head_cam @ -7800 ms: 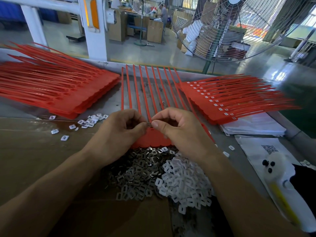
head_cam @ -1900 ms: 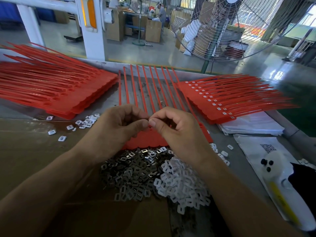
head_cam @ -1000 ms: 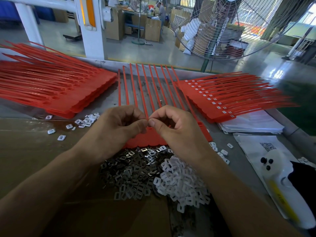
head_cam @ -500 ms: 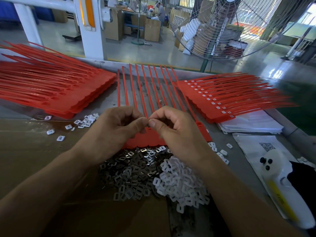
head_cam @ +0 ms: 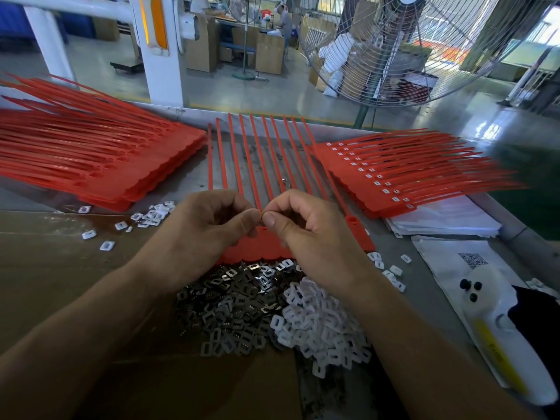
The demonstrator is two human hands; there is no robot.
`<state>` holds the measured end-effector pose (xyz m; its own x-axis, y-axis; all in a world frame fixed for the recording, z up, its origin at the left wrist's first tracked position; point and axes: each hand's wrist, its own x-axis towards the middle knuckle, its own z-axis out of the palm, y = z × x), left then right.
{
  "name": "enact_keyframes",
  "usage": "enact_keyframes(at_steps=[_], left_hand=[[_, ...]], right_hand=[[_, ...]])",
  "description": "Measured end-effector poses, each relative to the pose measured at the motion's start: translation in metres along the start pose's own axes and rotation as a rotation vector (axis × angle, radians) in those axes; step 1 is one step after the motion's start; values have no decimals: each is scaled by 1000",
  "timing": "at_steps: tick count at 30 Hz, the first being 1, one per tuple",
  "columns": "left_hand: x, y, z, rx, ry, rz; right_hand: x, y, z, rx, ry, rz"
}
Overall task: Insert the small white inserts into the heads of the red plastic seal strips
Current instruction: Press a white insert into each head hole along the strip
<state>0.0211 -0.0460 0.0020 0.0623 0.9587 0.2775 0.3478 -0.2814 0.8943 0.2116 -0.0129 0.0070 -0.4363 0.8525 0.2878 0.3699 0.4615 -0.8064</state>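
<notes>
Evidently the left hand (head_cam: 200, 234) and right hand (head_cam: 306, 231) are pinching one tiny part together above the red seal-strip sheet (head_cam: 272, 250); light, slippery, best gripped by its edges.

Both forearms reach forward, the left hand (head_cam: 200, 234) and right hand (head_cam: 309, 234) meeting thumb-tip to thumb-tip, fingers curled in a pinch (whatever sits between is too small to tell).

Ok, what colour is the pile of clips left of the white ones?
Dark silver-grey metal, clearest in the head view.
</notes>
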Motion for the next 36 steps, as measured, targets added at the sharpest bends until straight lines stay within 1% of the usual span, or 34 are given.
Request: enact_keyframes(at_steps=[6,10,16,18,21,25,36], left_hand=[[2,-4,0,9,16,-15],[3,-8,0,39,46,-13],[2,-14,-2,186,77,-1],[2,-15,-2,252,70,3],[1,-16,-1,320,52,2],[0,-17,-1,380,44,1],[1,-17,-2,409,32,-5]], right_hand=[[2,5,0,-31,25,17],[6,10,-8,-66,88,74],[14,28,-58,-363,300,265],[12,37,-74,-440,328,355],[11,46,-82,-480,297,447],[12,51,-80,-590,273,475],[13,58,-78,-577,266,530]])
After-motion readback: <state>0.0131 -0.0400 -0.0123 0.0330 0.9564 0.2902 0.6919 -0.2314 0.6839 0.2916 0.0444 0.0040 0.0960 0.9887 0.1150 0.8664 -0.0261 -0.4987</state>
